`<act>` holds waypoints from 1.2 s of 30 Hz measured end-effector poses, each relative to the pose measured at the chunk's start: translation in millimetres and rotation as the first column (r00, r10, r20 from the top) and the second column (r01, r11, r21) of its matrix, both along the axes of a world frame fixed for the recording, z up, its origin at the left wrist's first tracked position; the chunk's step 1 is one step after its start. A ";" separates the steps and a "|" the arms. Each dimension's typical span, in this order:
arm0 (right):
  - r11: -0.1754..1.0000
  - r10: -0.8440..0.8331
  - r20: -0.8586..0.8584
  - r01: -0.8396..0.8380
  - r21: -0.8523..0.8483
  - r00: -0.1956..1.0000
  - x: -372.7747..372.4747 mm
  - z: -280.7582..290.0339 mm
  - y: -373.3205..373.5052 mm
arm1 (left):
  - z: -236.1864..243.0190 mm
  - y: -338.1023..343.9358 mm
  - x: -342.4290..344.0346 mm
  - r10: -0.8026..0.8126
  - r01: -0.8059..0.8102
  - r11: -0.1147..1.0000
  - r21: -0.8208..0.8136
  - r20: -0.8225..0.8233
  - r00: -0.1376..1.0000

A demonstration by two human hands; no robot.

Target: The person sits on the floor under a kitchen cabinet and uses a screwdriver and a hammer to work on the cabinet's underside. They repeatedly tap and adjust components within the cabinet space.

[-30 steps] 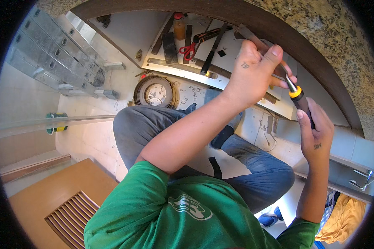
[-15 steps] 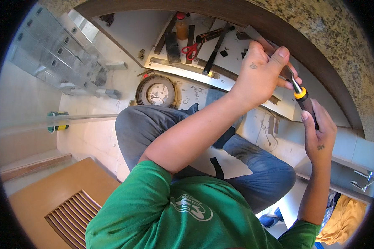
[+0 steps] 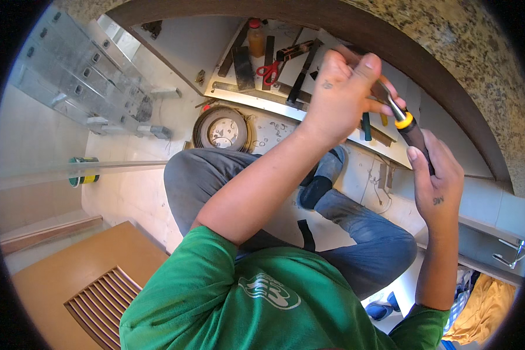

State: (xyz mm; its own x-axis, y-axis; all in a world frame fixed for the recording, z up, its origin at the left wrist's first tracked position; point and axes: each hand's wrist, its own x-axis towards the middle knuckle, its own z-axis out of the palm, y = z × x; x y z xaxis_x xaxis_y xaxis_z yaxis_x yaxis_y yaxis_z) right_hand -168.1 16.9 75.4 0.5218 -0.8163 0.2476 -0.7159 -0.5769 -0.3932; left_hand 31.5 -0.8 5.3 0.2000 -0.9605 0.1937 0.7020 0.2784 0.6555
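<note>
My right hand [image 3: 440, 181] is wrapped around the black handle of what looks like a narrow trowel [image 3: 411, 129], with a yellow collar and a bent metal neck. From the neck, a flat brownish-grey blade slants up and left behind my left hand. My left hand [image 3: 341, 96] is closed on that blade, thumb on top and fingertips showing on the far side. The blade's far end blurs against the cabinet interior. Beyond my left hand lie red-handled scissors [image 3: 268, 72], a long black-handled tool [image 3: 303, 76] and a capped bottle of amber liquid [image 3: 255, 38].
A dark curved edge and speckled stone countertop [image 3: 466, 52] overhang the white cabinet. On the floor sits a coil of brown strip [image 3: 239, 125]. A metal ladder [image 3: 76, 76] leans at the left, above a louvred wooden panel [image 3: 122, 251]. Orange cloth [image 3: 484, 309] lies at lower right.
Both hands have shifted left with the trowel still between them. My shoe and a dark green object below my left hand are now uncovered.
</note>
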 end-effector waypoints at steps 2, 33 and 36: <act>0.999 -0.028 -0.026 0.029 0.025 0.999 -1.1 0.1 2.1 | -1.4 0.5 -3.3 -0.061 0.061 0.998 0.012 0.021 0.998; 0.998 -0.063 -0.007 0.064 0.021 0.998 2.9 5.9 12.1 | 6.2 0.7 -9.1 -0.007 0.007 1.000 -0.014 -0.009 1.000; 0.998 -0.059 -0.010 0.059 0.009 0.998 3.2 6.1 11.4 | 7.6 0.9 -8.7 0.015 -0.014 1.000 0.018 -0.013 1.000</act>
State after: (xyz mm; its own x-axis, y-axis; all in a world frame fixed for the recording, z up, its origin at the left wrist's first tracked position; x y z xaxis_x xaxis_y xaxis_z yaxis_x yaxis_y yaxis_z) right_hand -164.9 28.3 81.4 0.4752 -0.8480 0.2347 -0.7523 -0.5299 -0.3914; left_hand 22.8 0.2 12.9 0.2164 -0.9607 0.1739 0.7068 0.2770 0.6510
